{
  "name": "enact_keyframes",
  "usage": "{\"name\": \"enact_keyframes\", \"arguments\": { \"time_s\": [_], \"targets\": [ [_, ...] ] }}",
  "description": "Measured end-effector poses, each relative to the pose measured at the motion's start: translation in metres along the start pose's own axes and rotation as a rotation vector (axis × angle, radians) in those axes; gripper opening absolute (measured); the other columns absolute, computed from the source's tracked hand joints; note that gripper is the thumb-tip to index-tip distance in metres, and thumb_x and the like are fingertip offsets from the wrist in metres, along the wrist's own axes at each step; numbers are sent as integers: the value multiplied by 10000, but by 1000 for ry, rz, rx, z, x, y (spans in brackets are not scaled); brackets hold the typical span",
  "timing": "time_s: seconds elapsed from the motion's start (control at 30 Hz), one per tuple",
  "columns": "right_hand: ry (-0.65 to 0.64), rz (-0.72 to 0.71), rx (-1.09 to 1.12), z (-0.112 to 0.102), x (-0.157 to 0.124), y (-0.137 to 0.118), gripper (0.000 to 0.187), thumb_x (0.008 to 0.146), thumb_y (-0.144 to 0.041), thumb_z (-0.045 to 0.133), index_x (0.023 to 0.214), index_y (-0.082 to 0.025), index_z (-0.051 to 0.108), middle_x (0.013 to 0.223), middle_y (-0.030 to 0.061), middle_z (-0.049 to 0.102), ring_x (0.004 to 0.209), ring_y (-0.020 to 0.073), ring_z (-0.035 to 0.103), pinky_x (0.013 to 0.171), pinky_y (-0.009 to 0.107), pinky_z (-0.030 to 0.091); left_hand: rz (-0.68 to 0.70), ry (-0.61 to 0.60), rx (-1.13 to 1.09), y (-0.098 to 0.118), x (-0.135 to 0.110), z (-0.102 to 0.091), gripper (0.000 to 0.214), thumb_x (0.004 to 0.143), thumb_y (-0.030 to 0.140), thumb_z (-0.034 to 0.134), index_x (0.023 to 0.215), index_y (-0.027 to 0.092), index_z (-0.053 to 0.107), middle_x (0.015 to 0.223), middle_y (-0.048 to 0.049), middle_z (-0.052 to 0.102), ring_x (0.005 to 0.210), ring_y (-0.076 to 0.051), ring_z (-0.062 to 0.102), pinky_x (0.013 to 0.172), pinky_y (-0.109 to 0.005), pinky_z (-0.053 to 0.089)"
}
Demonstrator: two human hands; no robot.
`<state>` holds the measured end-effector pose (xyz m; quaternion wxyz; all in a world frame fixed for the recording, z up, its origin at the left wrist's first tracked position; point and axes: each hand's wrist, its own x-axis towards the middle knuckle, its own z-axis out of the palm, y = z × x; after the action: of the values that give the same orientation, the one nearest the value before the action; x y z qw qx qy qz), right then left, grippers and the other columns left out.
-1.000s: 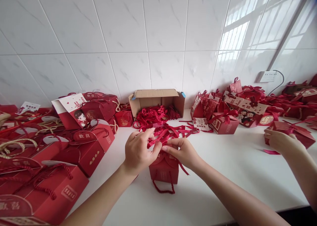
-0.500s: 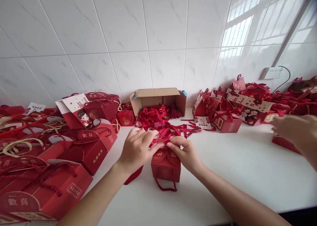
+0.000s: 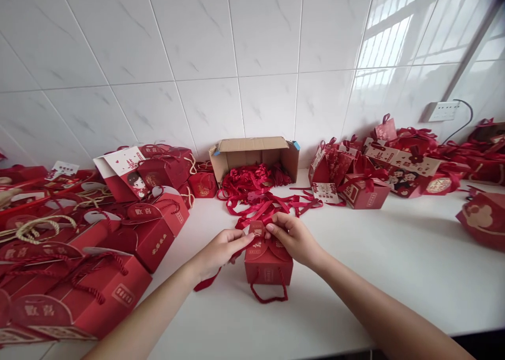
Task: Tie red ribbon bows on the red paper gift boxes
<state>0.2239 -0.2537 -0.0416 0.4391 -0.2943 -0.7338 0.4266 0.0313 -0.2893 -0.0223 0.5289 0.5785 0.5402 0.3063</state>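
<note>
A small red gift box [image 3: 269, 269] with gold lettering stands upright on the white table in front of me. A twisted red cord handle [image 3: 268, 300] hangs down its near side. My left hand [image 3: 223, 249] is closed at the box's upper left, thumb against the folded top flap. Red ribbon [image 3: 208, 282] trails from under those fingers onto the table. Pinched at the top of the box, my right hand [image 3: 294, 238] grips ribbon between thumb and forefinger. Its other fingers curl behind, and the exact spot it grips is partly hidden.
Beyond the box, loose red ribbons [image 3: 256, 202] spill from an open cardboard box [image 3: 254, 145] against the tiled wall. Red gift boxes [image 3: 118, 297] crowd the left side. Ribbon-tied boxes [image 3: 366, 192] line the back right, and another red box [image 3: 483, 220] lies at the right edge.
My left hand has come down from above the box to its left side, and the top flap shows more. Another person's hand at the right has left the view.
</note>
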Motion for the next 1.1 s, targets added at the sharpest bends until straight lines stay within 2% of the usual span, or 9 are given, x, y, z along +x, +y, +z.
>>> {"name": "enact_keyframes", "arguments": {
  "time_s": [0.07, 0.2, 0.4, 0.5, 0.6, 0.73, 0.87, 1.03, 1.1],
  "targets": [
    [13, 17, -42, 1, 1, -2, 225, 877, -279, 482, 669, -192, 490, 677, 3, 624, 624, 125, 520, 620, 235, 404, 3, -1, 112, 5, -4, -1, 418, 777, 537, 561, 598, 171, 468, 542, 63, 330, 501, -83, 290, 481, -233, 226],
    [4, 42, -98, 2, 2, -8, 209, 867, -258, 479, 671, -192, 497, 684, 3, 629, 640, 127, 542, 633, 237, 410, 28, -46, 184, 20, -16, -3, 472, 797, 526, 539, 528, 182, 360, 513, 63, 316, 494, -85, 294, 491, -236, 240],
    [5, 78, -220, 5, 4, -13, 204, 839, -253, 501, 651, -181, 533, 658, 6, 629, 604, 125, 520, 588, 236, 390, 100, -91, 183, 65, -26, -1, 428, 800, 484, 563, 525, 180, 439, 444, 53, 404, 411, -75, 329, 438, -239, 221],
    [35, 25, -291, 7, 4, -11, 234, 814, -232, 507, 586, -181, 497, 555, -21, 541, 521, 102, 423, 533, 229, 340, 211, -69, 133, 89, -15, 6, 385, 819, 454, 552, 551, 177, 538, 440, 31, 492, 392, -80, 377, 435, -238, 289],
    [48, -63, -334, 5, 2, -8, 265, 795, -194, 489, 538, -182, 425, 512, -39, 446, 492, 89, 345, 520, 232, 312, 322, -53, 68, 102, 6, 16, 281, 815, 380, 579, 644, 166, 641, 619, -25, 649, 584, -131, 574, 562, -252, 434],
    [27, -136, -346, -1, -3, -7, 220, 817, -230, 495, 603, -181, 496, 585, -9, 512, 566, 117, 419, 572, 253, 359, 319, 2, 66, 102, 30, 25, 212, 779, 349, 632, 739, 148, 685, 786, -56, 696, 779, -171, 637, 748, -297, 489],
    [3, -101, -196, -3, -6, -7, 276, 887, -315, 459, 682, -174, 579, 659, 30, 628, 605, 138, 522, 594, 262, 402, 325, -137, 120, 93, 32, 22, 311, 809, 451, 579, 875, 169, 693, 873, -58, 689, 871, -189, 625, 796, -305, 478],
    [10, -71, -124, -1, -5, -7, 329, 911, -332, 431, 667, -168, 577, 655, 20, 633, 585, 126, 517, 572, 243, 389, 417, 207, 249, 70, 18, 4, 412, 838, 539, 482, 724, 171, 629, 734, -27, 635, 778, -183, 602, 735, -290, 472],
    [26, -74, -137, -1, -5, -6, 321, 906, -323, 439, 649, -172, 558, 616, 2, 600, 564, 117, 485, 562, 238, 372, 383, 223, 345, 58, 12, -2, 412, 830, 543, 489, 710, 176, 634, 723, -25, 639, 775, -196, 602, 732, -300, 472]
  ]
}}
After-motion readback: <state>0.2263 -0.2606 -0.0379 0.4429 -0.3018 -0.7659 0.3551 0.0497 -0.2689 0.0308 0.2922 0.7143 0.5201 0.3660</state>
